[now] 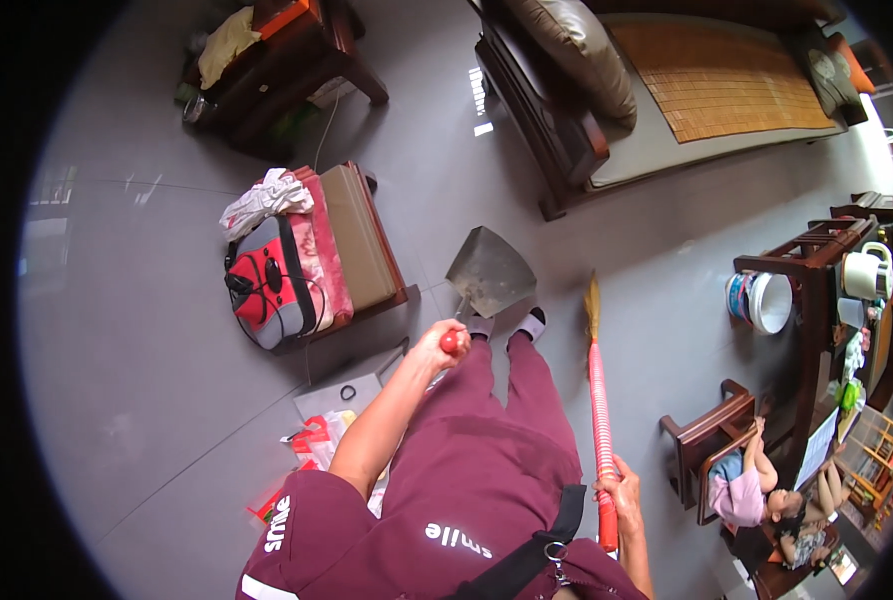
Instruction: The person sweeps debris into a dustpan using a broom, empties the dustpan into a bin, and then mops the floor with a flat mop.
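My left hand [446, 346] is closed around the handle of a metal dustpan [500, 270], with the handle's red end knob showing above the fist. The pan lies just in front of my slippered feet, with some dust or dirt in it. At my right side, my right hand [620, 491] holds a broom [600, 405] by its red lower part. The broom's shaft is wrapped in a red-and-white stripe, and its yellowish bristles point away from me, to the right of the pan. Whether the bristles touch the floor I cannot tell.
Left stands a cushioned stool [353, 232] bearing a red-grey bag [266, 289] and cloths. Plastic bags [319, 442] lie near my left side. A wooden sofa [566, 161] is ahead right. At right are a white bucket [770, 304], a wooden table [810, 300] and people seated by it.
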A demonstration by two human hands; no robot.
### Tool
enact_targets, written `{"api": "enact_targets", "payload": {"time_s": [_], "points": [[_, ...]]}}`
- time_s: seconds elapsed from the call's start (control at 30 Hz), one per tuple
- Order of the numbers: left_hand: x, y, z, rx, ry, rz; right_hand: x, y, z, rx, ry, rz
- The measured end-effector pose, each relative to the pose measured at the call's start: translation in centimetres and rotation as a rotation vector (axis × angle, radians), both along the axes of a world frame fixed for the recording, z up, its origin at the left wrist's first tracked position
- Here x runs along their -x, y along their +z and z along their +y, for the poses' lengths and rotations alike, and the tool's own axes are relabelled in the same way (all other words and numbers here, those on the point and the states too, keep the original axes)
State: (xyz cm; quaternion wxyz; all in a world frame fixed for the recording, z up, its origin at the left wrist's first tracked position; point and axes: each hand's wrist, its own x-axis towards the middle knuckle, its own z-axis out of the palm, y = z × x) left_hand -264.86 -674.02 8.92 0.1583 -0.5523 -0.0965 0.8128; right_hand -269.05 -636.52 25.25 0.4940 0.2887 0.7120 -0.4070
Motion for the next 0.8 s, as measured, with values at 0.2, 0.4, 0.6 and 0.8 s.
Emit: {"api": "enact_targets", "payload": {"time_s": [0.2,0.4,0.6,0.8], "points": [[-0.2,2.0,1.6,0.074,-0.309,0.014,-4.9,-0.1,-0.9,0.002,-0.252,0.035],[0.8,2.2,2.8,-0.076,-0.406,0.014,-10.0,-0.1,0.0,0.023,-0.441,0.049],[4.3,2.9,7.6,-0.132,-0.541,-0.028,-15.0,0.7,3.2,-0.018,-0.478,0.072],[6.9,0.4,14.5,-0.125,-0.712,-0.056,-16.7,7.2,8.2,-0.149,0.01,0.196]]}}
